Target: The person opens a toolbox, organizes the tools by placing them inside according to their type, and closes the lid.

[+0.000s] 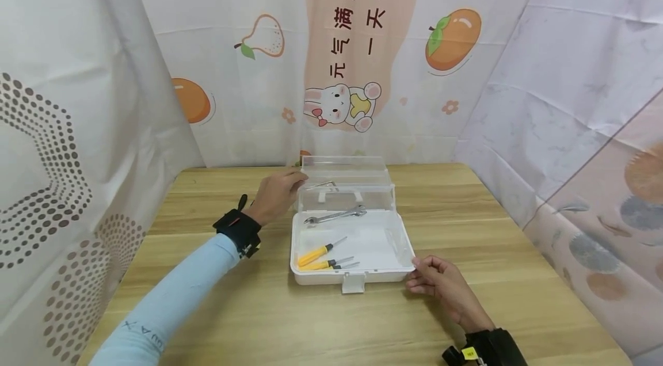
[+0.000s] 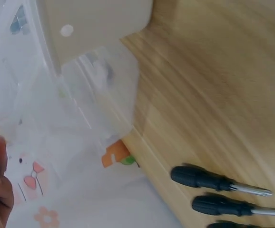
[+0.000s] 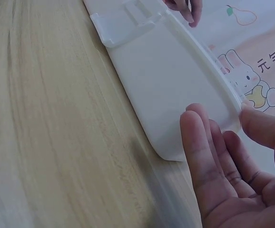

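A white toolbox (image 1: 352, 278) sits on the table with its clear lid (image 1: 344, 163) raised at the back. My left hand (image 1: 277, 196) pinches the lid's left edge; the left wrist view catches only its fingertips. At the toolbox's front right corner, my right hand (image 1: 440, 285) grips with the thumb (image 3: 261, 123) at the rim and the fingers beside the wall. A wrench (image 1: 335, 215) lies toward the back inside, with several yellow-handled screwdrivers (image 1: 316, 255) at front left. An L-shaped hex key (image 1: 323, 184) shows by the clear lid section.
Several black-handled screwdrivers (image 2: 201, 179) lie on the wooden table (image 1: 357, 331) left of the toolbox. A printed curtain (image 1: 248, 95) hangs behind the table, with more cloth (image 1: 585, 141) at the right side. The toolbox's front latch (image 1: 354, 283) hangs down.
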Action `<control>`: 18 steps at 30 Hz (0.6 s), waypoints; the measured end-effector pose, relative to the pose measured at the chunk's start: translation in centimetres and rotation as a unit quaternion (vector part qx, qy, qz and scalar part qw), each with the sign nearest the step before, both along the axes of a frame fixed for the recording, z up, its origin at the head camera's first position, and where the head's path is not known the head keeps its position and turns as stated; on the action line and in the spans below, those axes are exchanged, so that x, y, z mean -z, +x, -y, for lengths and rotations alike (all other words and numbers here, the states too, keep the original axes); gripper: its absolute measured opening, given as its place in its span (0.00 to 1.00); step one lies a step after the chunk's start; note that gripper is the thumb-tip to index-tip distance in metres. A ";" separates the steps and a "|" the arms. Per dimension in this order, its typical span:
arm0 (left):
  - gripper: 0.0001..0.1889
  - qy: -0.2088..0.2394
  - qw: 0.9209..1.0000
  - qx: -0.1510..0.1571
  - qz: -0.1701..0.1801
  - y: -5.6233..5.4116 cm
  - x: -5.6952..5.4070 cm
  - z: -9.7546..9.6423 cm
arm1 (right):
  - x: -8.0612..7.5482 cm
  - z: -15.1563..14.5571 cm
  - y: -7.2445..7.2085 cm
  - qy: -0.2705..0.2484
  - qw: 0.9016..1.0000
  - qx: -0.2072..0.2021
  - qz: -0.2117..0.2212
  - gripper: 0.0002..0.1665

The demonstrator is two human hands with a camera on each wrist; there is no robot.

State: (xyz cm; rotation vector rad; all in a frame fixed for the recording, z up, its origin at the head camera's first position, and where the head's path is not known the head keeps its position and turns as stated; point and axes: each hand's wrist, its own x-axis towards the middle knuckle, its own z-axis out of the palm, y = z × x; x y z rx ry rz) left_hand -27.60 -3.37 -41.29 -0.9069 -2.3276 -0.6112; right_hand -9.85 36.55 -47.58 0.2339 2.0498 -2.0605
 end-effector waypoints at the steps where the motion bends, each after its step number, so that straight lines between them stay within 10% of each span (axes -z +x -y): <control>1: 0.08 0.003 1.000 0.003 -0.008 0.0 0.2 0.5 | 0.0 -0.1 0.0 0.000 1.000 0.001 0.001 0.17; 5: 0.07 -0.017 1.000 -0.021 -0.015 0.3 1.2 3.9 | -0.2 -0.2 -0.1 -0.001 1.000 -0.001 0.002 0.18; 8: 0.10 -0.055 0.995 -0.060 0.060 0.9 2.4 7.5 | -0.4 -0.2 -0.3 0.000 1.000 -0.006 0.001 0.18; 13: 0.23 -0.124 0.963 -0.118 0.208 2.2 4.7 13.1 | -0.6 -0.2 -0.5 0.005 1.000 -0.012 0.001 0.19; 18: 0.19 -0.148 0.951 -0.130 0.239 3.2 6.1 15.6 | -0.4 -0.2 -0.4 0.001 1.000 -0.010 0.004 0.18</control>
